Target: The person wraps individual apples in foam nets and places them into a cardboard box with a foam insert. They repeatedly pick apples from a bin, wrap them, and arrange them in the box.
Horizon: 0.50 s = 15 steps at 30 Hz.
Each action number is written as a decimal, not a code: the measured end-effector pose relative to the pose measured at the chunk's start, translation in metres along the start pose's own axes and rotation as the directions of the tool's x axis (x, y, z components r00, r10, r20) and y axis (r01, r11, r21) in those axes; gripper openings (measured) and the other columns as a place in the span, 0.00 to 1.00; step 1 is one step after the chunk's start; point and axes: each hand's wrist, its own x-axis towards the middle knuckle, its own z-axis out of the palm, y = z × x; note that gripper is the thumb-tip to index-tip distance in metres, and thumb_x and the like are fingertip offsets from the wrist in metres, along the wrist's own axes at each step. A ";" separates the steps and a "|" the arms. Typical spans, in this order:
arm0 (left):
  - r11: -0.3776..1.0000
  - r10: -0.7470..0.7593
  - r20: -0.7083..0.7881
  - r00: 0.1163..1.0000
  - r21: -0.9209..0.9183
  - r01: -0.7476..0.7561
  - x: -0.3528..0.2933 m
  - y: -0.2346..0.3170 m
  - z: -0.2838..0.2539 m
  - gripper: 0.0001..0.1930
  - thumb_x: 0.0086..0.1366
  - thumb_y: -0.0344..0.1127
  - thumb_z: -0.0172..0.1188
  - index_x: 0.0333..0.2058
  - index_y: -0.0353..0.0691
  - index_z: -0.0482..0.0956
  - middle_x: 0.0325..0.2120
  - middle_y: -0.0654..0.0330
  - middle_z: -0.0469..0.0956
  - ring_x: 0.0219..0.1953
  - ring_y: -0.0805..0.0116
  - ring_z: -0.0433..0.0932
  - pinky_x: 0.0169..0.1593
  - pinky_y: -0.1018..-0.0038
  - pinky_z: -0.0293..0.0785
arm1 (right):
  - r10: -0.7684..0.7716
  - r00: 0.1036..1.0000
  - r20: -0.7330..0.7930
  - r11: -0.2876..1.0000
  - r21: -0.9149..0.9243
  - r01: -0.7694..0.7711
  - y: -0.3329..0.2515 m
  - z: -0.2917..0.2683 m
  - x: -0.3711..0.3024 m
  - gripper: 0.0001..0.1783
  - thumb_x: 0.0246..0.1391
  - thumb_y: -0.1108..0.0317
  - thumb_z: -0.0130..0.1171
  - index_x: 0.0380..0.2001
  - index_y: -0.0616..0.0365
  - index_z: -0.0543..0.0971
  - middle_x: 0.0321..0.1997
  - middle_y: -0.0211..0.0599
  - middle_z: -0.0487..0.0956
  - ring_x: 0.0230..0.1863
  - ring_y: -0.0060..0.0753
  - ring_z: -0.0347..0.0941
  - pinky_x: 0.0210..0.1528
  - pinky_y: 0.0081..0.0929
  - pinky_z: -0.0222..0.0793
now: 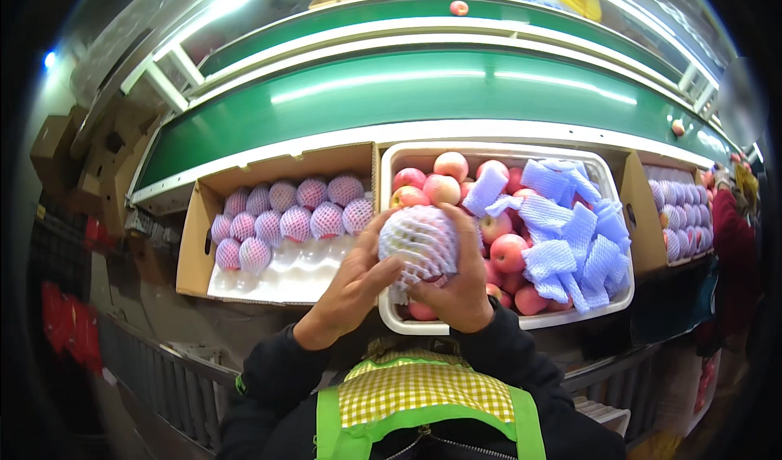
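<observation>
Between my two hands is an apple in a white foam net sleeve [417,244], held above the left part of a white plastic tub [389,320]. My left hand [358,264] is wrapped round its left side, and my right hand [466,277] grips it from the right with the thumb underneath. Loose red apples [509,253] fill much of the tub. A heap of flat bluish foam net sleeves [574,236] lies over them on the right. Left of the tub, a cardboard box [195,252] holds rows of netted apples [296,222] in a white moulded tray [269,287].
A green conveyor belt [375,93] runs behind the boxes, with a second belt [358,18] farther back carrying an apple [459,8]. Right of the tub stands another box of netted apples [680,211], near a person in a dark red sleeve [731,240]. Cardboard boxes [61,154] are stacked far left.
</observation>
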 end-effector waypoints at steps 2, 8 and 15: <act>0.983 -0.137 -0.126 0.982 -0.136 0.119 0.003 -0.004 -0.017 0.26 0.64 0.42 0.47 0.56 0.33 0.54 0.45 0.54 0.69 0.46 0.67 0.71 0.48 0.75 0.70 | 0.167 0.906 0.389 0.956 0.163 -0.246 -0.005 -0.012 0.011 0.52 0.34 0.65 0.70 0.60 0.65 0.51 0.59 0.50 0.59 0.62 0.39 0.54 0.60 0.35 0.52; 0.784 -0.344 0.187 0.920 -0.482 0.391 -0.008 -0.010 -0.071 0.29 0.64 0.57 0.36 0.51 0.36 0.62 0.37 0.52 0.74 0.34 0.57 0.77 0.23 0.68 0.79 | -0.070 0.749 0.659 0.990 -0.048 0.135 -0.021 -0.013 0.044 0.48 0.34 0.74 0.66 0.60 0.55 0.55 0.64 0.47 0.51 0.65 0.47 0.49 0.61 0.36 0.52; 0.985 0.019 -0.195 0.981 0.174 0.016 -0.027 -0.013 -0.075 0.35 0.64 0.59 0.40 0.57 0.34 0.51 0.43 0.53 0.68 0.39 0.68 0.74 0.34 0.78 0.74 | 0.375 0.781 0.500 0.733 0.357 -0.580 0.016 0.047 0.023 0.35 0.46 0.65 0.61 0.54 0.65 0.58 0.46 0.39 0.68 0.47 0.27 0.67 0.50 0.24 0.64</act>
